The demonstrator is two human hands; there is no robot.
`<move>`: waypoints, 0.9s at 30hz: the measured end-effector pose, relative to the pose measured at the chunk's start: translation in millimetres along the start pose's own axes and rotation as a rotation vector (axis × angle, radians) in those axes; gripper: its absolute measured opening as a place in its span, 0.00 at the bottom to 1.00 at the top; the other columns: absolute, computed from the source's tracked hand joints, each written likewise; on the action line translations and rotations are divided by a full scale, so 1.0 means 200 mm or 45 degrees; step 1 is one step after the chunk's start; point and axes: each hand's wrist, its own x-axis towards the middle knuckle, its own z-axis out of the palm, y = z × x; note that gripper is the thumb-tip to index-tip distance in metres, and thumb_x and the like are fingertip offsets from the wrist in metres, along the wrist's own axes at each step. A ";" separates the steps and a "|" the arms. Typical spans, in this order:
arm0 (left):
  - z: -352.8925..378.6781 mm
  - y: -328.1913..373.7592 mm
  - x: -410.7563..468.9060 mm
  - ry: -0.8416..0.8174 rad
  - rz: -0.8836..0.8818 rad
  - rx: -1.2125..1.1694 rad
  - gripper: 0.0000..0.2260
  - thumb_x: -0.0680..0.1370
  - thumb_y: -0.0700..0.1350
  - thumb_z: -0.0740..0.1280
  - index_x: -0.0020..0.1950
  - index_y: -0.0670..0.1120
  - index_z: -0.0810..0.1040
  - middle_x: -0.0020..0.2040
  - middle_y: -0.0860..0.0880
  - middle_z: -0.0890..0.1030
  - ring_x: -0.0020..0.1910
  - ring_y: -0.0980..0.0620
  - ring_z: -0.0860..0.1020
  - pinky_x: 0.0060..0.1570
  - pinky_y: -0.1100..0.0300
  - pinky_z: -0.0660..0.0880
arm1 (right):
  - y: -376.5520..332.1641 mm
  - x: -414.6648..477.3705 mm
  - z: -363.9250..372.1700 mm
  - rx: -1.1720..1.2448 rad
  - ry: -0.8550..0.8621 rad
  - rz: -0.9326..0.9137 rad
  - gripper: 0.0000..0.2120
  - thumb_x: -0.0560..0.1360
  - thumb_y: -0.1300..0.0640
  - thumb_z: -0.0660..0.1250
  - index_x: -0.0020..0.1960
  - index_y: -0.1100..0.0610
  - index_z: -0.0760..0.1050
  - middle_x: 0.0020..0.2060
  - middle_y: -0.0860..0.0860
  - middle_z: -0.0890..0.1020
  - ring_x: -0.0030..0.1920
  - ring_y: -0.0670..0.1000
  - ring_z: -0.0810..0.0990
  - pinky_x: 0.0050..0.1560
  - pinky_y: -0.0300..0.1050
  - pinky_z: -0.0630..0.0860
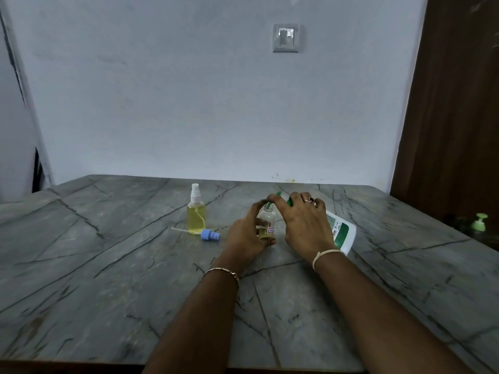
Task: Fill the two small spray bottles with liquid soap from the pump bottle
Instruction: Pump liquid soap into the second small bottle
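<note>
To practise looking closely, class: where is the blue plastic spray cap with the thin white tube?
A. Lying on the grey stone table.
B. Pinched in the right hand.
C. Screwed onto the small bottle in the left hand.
A: the blue plastic spray cap lies on its side on the grey stone table, beside the upright clear bottle of yellow liquid.

Grey veined stone table (108, 265), wall switch (286, 38) above, brown wooden panel (453, 103) at right, green dispenser (479, 224) beneath.

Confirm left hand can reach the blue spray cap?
Probably yes: the blue spray cap lies just left of the left hand, nothing between them; but that hand grips the small bottle and must release first.
</note>
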 end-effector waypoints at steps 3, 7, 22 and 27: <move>0.01 0.00 0.00 -0.007 0.008 -0.018 0.39 0.68 0.43 0.77 0.73 0.56 0.61 0.58 0.46 0.81 0.54 0.49 0.81 0.56 0.50 0.78 | -0.01 0.01 0.00 0.012 -0.003 0.016 0.32 0.71 0.59 0.66 0.70 0.44 0.59 0.59 0.54 0.73 0.61 0.58 0.70 0.61 0.57 0.65; 0.01 -0.01 0.01 0.003 0.010 -0.028 0.39 0.68 0.44 0.77 0.73 0.55 0.61 0.57 0.47 0.82 0.53 0.49 0.81 0.57 0.50 0.77 | -0.01 0.01 0.01 0.015 0.012 0.008 0.32 0.72 0.59 0.65 0.71 0.44 0.57 0.59 0.55 0.73 0.61 0.58 0.70 0.61 0.57 0.65; 0.02 -0.04 0.04 -0.058 -0.089 -0.159 0.34 0.68 0.43 0.77 0.70 0.54 0.67 0.53 0.49 0.83 0.50 0.53 0.82 0.56 0.53 0.78 | -0.01 0.00 -0.01 0.042 0.004 0.021 0.32 0.71 0.61 0.64 0.71 0.43 0.57 0.58 0.54 0.73 0.61 0.58 0.70 0.61 0.56 0.65; 0.01 -0.02 0.03 -0.055 -0.075 -0.111 0.31 0.69 0.44 0.77 0.69 0.53 0.68 0.54 0.51 0.83 0.50 0.53 0.81 0.55 0.59 0.77 | 0.02 -0.02 0.00 0.021 0.007 -0.002 0.34 0.72 0.62 0.62 0.72 0.41 0.53 0.58 0.55 0.74 0.61 0.58 0.70 0.61 0.57 0.65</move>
